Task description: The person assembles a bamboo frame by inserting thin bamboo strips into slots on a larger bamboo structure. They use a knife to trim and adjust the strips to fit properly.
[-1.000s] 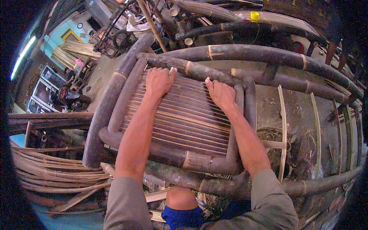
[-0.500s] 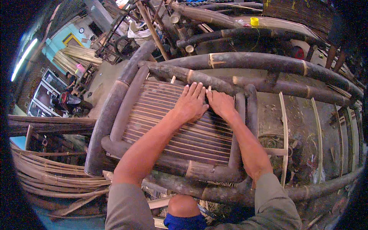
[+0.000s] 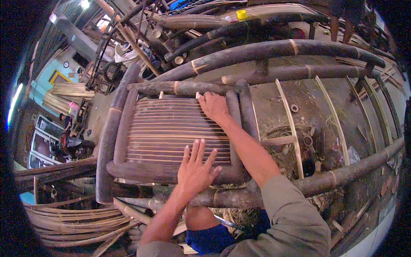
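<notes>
A panel of dark bamboo slats (image 3: 158, 118) with pale edges lies inside a frame of thick dark bamboo poles (image 3: 145, 170). My right hand (image 3: 214, 107) is at the panel's far edge, its fingers bent around the pale end of an upright bamboo strip (image 3: 198, 95) by the far pole. Another pale strip end (image 3: 161, 94) sticks up further left along that edge. My left hand (image 3: 197, 171) is over the near pole and the nearest slats, fingers spread and holding nothing. Whether it touches them, I cannot tell.
On the right, a long bamboo framework (image 3: 308, 188) has thin pale crosspieces (image 3: 287, 124). Bent bamboo strips (image 3: 81, 222) are stacked at the lower left. Behind lie more poles with a yellow cup-like thing (image 3: 242, 14). A person (image 3: 66, 122) is beside a motorbike (image 3: 77, 144) at far left.
My left hand has come off the far part of the slats, back toward the near pole. My right hand stays by the strip end at the far edge. The view has shifted right.
</notes>
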Available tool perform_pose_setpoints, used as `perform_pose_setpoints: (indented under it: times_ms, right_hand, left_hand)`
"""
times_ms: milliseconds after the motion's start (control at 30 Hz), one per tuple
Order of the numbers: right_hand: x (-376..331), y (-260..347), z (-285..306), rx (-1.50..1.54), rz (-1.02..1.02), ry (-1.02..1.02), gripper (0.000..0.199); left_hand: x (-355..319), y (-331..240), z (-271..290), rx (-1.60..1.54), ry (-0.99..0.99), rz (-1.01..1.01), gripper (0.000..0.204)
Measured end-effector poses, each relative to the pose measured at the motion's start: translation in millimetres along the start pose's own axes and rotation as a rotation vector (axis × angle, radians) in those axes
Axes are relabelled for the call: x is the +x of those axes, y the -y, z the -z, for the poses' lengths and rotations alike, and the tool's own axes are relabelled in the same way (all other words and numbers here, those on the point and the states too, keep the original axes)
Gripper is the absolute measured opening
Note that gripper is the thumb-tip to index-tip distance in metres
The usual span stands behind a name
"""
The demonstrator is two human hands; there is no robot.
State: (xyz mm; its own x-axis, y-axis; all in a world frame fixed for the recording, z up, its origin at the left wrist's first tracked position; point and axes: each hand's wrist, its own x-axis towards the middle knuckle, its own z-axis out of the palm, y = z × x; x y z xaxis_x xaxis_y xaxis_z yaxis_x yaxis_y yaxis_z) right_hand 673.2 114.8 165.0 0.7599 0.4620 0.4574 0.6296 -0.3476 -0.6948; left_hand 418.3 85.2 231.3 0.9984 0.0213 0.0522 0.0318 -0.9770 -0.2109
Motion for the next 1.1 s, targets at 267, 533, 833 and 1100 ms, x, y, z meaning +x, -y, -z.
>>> perform_pose_setpoints:
  times_ms: [267, 533, 833, 1100]
  right_hand:
    - [-24, 10, 14, -0.018, -0.024, 0.185, 0.064]
    - [-85, 24, 16, -0.121, 0.032, 0.116, 0.076]
    - [-112, 27, 39, -0.073, 0.046, 0.198, 0.078]
    - [-106, 22, 48, -0.135, 0.079, 0.221, 0.081]
  left_hand:
    - [1, -29, 5, -0.020, -0.129, 0.237, 0.054]
    - [2, -31, 2, -0.067, -0.225, 0.254, 0.049]
    - [-4, -39, -9, -0.094, -0.366, 0.272, 0.032]
    - [-2, -40, -8, -0.049, -0.451, 0.244, 0.028]
